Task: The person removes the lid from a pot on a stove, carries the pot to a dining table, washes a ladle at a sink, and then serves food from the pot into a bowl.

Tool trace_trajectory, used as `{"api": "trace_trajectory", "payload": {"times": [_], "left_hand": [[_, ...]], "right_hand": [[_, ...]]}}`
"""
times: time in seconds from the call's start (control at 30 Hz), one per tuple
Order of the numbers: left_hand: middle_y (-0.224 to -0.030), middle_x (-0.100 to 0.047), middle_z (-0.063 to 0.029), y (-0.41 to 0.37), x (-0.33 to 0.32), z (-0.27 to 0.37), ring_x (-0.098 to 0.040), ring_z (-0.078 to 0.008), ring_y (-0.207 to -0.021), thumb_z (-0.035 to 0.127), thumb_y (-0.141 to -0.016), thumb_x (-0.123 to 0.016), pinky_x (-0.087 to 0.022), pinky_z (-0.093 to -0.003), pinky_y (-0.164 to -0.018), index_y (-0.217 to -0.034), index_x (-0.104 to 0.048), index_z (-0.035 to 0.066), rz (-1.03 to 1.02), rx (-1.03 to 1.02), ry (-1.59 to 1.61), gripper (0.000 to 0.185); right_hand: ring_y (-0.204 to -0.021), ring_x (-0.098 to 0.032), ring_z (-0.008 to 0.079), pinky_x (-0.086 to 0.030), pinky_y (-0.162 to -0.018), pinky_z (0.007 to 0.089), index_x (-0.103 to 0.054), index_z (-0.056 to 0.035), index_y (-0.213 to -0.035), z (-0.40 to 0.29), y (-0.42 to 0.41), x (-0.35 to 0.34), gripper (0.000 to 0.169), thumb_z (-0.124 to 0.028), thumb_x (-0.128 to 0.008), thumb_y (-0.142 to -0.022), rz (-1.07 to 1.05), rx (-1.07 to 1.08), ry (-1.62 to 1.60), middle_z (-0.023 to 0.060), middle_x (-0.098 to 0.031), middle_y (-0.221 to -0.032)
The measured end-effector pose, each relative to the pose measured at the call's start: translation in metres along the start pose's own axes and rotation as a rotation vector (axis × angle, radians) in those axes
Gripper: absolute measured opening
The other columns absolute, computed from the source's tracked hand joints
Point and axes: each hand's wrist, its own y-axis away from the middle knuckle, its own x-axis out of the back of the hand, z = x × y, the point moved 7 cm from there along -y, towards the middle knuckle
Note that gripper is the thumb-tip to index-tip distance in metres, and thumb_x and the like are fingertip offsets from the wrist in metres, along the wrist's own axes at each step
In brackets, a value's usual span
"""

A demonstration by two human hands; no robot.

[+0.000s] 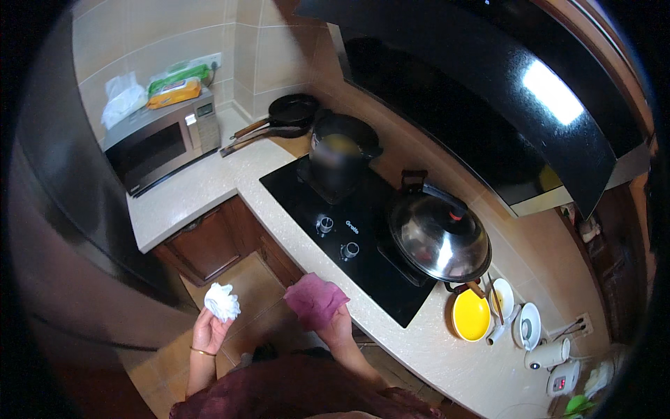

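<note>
My left hand [210, 332], with a gold-coloured bangle [203, 351] at the wrist, grips a crumpled white tissue or thin cloth [222, 301] above the tiled floor. A folded purple cloth [315, 300] is in my right hand [337, 330], close to the counter's front edge; it covers most of my fingers. Before me is a black gas hob [335, 230] with two knobs. On its left side stands a dark pot [343, 149], its contents blurred. A wok with a shiny metal lid [439, 238] occupies the right burner.
A microwave [162, 141] carries a wipes packet [175, 93] and a white plastic bag [123, 99]. Frying pans [293, 111] lie in the corner. Right of the hob are a yellow bowl [471, 315], white bowls [527, 326] and small appliances [547, 354]. A range hood [460, 99] overhangs the hob.
</note>
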Motion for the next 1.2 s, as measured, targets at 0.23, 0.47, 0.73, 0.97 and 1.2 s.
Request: {"api": "trace_trajectory", "payload": {"times": [0.23,0.47,0.73,0.97,1.2], "left_hand": [[-0.122,-0.052,-0.0105,-0.101,0.009,0.015,-0.055,-0.0238,-0.107,0.020,-0.091,-0.047,-0.049,-0.0358,-0.083,-0.132,-0.035,0.008,-0.066,0.086,-0.046,0.044],[-0.128,-0.045,-0.0087,-0.187,-0.043,0.056,-0.048,-0.0241,-0.114,0.013,-0.089,-0.047,-0.044,-0.0388,-0.089,-0.140,-0.025,0.019,-0.154,0.008,-0.149,0.056],[-0.122,-0.051,-0.0104,-0.287,-0.031,0.077,-0.052,-0.0243,-0.109,0.014,-0.089,-0.050,-0.046,-0.0337,-0.089,-0.126,-0.041,0.004,-0.158,-0.031,-0.222,0.039],[-0.117,-0.053,-0.0134,-0.389,-0.025,0.070,-0.052,-0.0227,-0.107,0.011,-0.088,-0.049,-0.043,-0.0336,-0.090,-0.122,-0.046,0.001,-0.093,0.151,-0.571,0.036],[-0.074,-0.053,0.0050,-0.481,-0.088,0.097,-0.048,-0.0058,-0.066,0.021,-0.085,-0.057,-0.038,-0.0193,-0.058,-0.091,-0.061,0.009,-0.208,0.046,-0.767,0.014]], "right_hand": [[-0.128,-0.033,0.0265,-0.022,-0.109,0.0409,-0.035,-0.0060,-0.133,-0.007,-0.045,0.018,0.048,-0.034,-0.028,-0.095,0.165,0.094,-0.132,0.0095,-0.038,-0.137],[-0.127,-0.035,0.0244,-0.025,-0.108,0.0396,-0.031,-0.0056,-0.135,-0.050,-0.112,0.000,0.047,-0.031,-0.028,-0.096,0.130,0.214,-0.073,0.0084,-0.037,-0.138],[-0.121,-0.043,0.0193,-0.030,-0.104,0.0362,-0.042,-0.0071,-0.127,-0.094,-0.190,0.003,0.041,-0.029,-0.033,-0.094,0.243,0.341,-0.086,0.0059,-0.047,-0.130],[-0.074,-0.054,0.0125,-0.045,-0.072,0.0273,-0.052,-0.0098,-0.091,-0.146,-0.215,-0.004,0.013,-0.019,-0.042,-0.090,0.400,0.616,0.122,-0.0005,-0.056,-0.079],[-0.102,-0.050,0.0170,-0.037,-0.093,0.0320,-0.045,-0.0098,-0.118,-0.228,-0.271,-0.031,0.036,-0.035,-0.037,-0.093,0.554,0.813,0.427,0.0034,-0.052,-0.108]]}}
